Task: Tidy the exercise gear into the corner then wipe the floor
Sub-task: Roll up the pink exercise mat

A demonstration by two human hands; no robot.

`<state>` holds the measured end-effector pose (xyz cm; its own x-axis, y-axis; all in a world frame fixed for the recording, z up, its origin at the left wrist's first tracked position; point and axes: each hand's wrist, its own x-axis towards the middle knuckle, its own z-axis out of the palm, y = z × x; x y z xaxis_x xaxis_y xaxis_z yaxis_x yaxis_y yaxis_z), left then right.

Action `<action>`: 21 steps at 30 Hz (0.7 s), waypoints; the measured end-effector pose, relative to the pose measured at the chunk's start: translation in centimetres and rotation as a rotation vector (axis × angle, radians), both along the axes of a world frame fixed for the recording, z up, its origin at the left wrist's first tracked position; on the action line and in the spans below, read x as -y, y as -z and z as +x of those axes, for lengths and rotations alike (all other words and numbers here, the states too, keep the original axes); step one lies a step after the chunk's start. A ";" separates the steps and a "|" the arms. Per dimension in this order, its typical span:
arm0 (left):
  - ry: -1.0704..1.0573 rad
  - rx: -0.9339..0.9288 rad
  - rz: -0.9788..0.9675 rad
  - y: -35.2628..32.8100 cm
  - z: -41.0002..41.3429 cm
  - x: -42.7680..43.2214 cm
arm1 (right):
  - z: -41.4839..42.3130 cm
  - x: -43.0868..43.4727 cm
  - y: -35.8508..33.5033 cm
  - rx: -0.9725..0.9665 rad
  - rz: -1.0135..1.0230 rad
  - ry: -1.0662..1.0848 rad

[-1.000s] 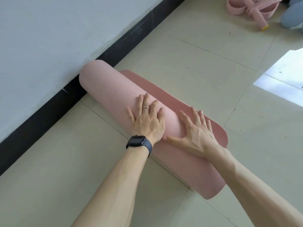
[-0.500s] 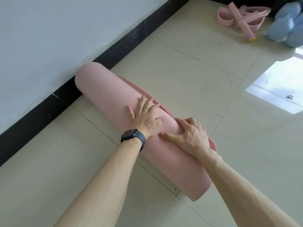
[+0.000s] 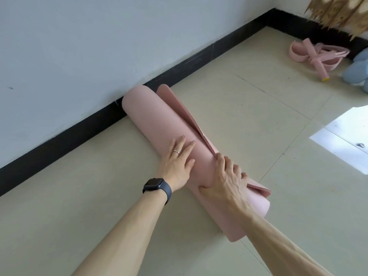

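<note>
A pink exercise mat (image 3: 155, 114), rolled into a thick tube, lies on the tiled floor with its far end against the black skirting. Its loose end flap stands up along the right side of the roll. My left hand (image 3: 178, 164), with a ring and a dark watch on the wrist, rests flat on the near side of the roll, fingers spread. My right hand (image 3: 226, 179) curls over the top of the roll, fingers hooked at the flap's edge and thumb pressed on the near side.
In the far right corner lie a pink resistance band set with a yellow-tipped handle (image 3: 316, 56) and pale blue rounded gear (image 3: 358, 71). A dried tan plant (image 3: 338, 12) hangs above the corner. A bright sunlit patch (image 3: 346, 140) marks the tiles at right.
The last flat strip of mat has been rolled up; the end flap now stands up beside the roll. My right hand went from flat to curled over the roll. The view rose toward the corner.
</note>
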<state>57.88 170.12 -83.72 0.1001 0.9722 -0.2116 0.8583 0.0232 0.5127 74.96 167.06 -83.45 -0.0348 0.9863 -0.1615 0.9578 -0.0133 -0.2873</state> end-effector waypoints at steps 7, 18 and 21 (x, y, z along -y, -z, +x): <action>0.108 -0.597 0.305 -3.3 -10.1 10.0 | -3.3 7.5 0.1 0.055 0.175 -0.298; 0.110 -0.609 -0.284 -4.0 -26.7 34.5 | -17.7 16.7 -1.6 0.057 0.092 -1.216; 0.003 -0.545 -0.354 -3.2 -28.3 41.0 | -21.6 19.3 -0.8 0.085 0.063 -1.374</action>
